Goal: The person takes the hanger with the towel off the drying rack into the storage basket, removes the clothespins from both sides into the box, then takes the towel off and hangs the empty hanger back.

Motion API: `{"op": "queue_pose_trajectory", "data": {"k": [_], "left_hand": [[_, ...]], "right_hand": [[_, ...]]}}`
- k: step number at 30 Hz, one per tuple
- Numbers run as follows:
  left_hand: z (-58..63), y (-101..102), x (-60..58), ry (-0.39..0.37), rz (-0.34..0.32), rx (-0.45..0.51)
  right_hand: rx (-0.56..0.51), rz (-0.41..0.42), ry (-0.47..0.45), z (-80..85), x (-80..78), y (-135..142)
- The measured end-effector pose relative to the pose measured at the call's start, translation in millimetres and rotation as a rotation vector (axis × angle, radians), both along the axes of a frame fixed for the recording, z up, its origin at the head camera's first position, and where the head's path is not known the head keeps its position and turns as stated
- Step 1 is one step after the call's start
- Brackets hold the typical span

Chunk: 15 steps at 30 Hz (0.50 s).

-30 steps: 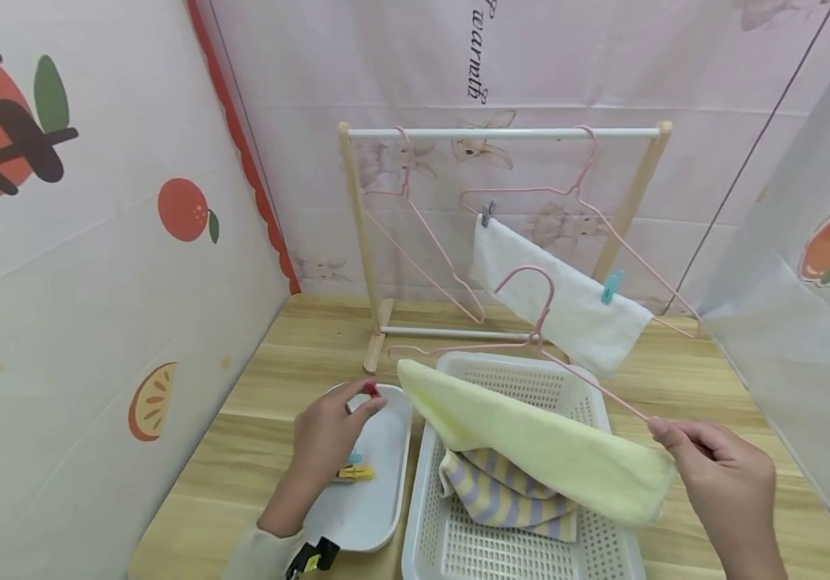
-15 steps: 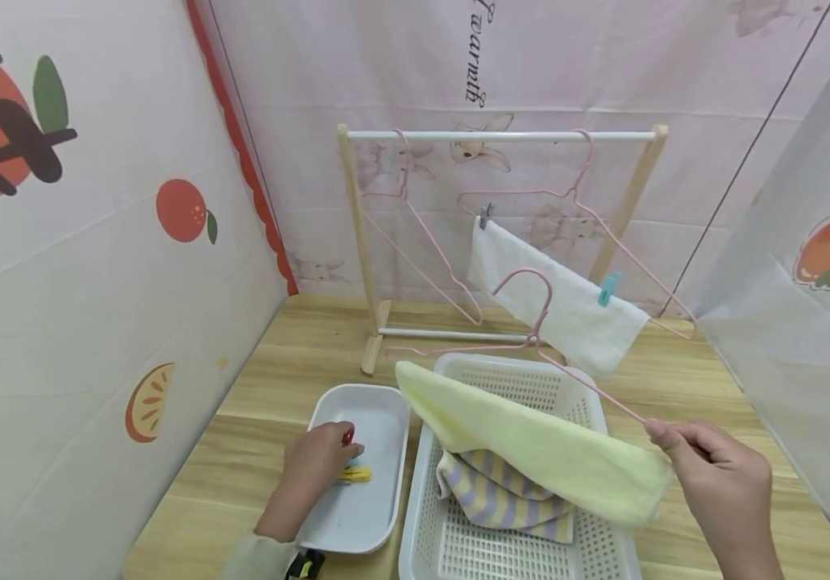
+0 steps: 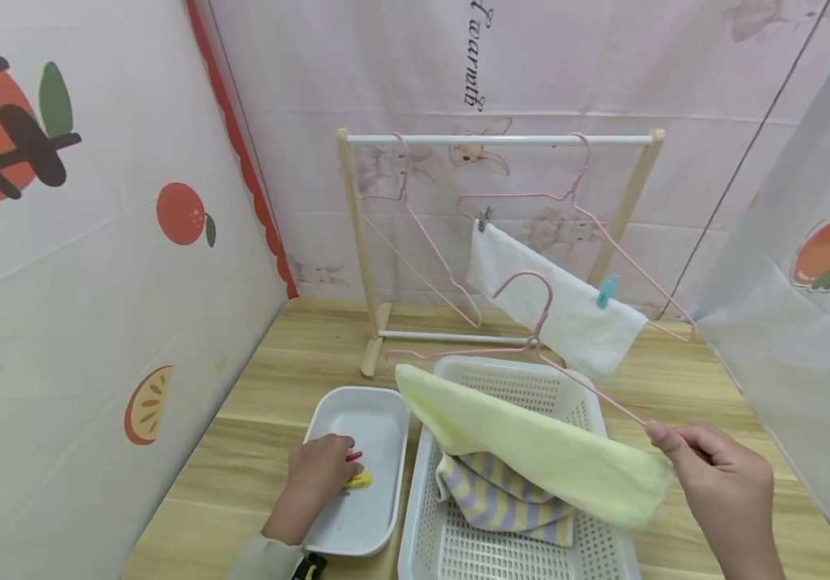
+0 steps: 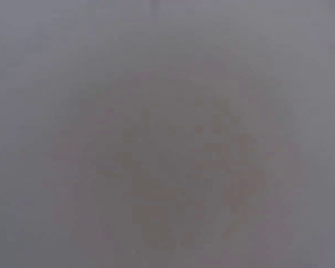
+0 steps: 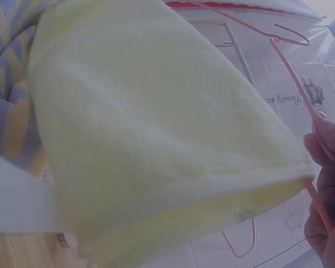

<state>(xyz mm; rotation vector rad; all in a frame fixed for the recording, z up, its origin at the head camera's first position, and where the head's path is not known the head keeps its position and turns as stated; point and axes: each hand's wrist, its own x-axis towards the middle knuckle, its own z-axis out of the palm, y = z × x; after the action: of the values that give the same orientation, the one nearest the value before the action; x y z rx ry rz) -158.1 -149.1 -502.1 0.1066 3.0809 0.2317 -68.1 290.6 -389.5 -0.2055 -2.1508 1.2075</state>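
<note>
My right hand (image 3: pixel 725 482) grips the lower right end of a pink hanger (image 3: pixel 589 385). A folded pale yellow towel (image 3: pixel 531 439) drapes over the hanger's bottom bar, close above the white basket. In the right wrist view, the pale yellow towel (image 5: pixel 156 123) fills the middle and the fingers (image 5: pixel 329 184) curl round the pink wire. My left hand (image 3: pixel 319 471) is down in the white tray (image 3: pixel 357 541), a red clothespin (image 3: pixel 354 456) between its thumb and fingers. A yellow clothespin (image 3: pixel 358 480) lies beside the thumb. The left wrist view is a grey blur.
A striped towel (image 3: pixel 505 499) lies in the white basket (image 3: pixel 411 524). Behind stands a wooden rack (image 3: pixel 357 234) with a bare pink hanger (image 3: pixel 433 242) and another bearing a white towel (image 3: pixel 556 298), clipped by a grey clothespin (image 3: pixel 484 218) and a teal clothespin (image 3: pixel 607 291). Printed curtains enclose the table.
My left hand has lowered into the tray with the red clothespin, which was held up over the tray's far rim. My right hand, the hanger and the pale yellow towel have hardly moved.
</note>
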Motion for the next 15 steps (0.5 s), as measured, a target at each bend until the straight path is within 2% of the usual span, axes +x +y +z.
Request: {"op": "queue_pose_trajectory", "data": {"k": [5, 9, 12, 15], "left_hand": [[0.4, -0.5, 1.2, -0.018, 0.005, -0.001], [3.1, 0.7, 2.0, 0.005, 0.001, 0.008], [13.9, 6.6, 4.0, 0.066, -0.012, 0.022], [34.4, 19.2, 9.7, 0.168, -0.052, 0.032]], "right_hand": [[-0.009, -0.011, -0.033, -0.1, 1.1, -0.6], [-0.017, -0.015, -0.043, 0.5, 1.7, -0.8], [-0.029, -0.019, -0.043, 1.0, 1.5, -0.2], [-0.040, -0.022, -0.042, 1.4, 1.3, 0.6]]}}
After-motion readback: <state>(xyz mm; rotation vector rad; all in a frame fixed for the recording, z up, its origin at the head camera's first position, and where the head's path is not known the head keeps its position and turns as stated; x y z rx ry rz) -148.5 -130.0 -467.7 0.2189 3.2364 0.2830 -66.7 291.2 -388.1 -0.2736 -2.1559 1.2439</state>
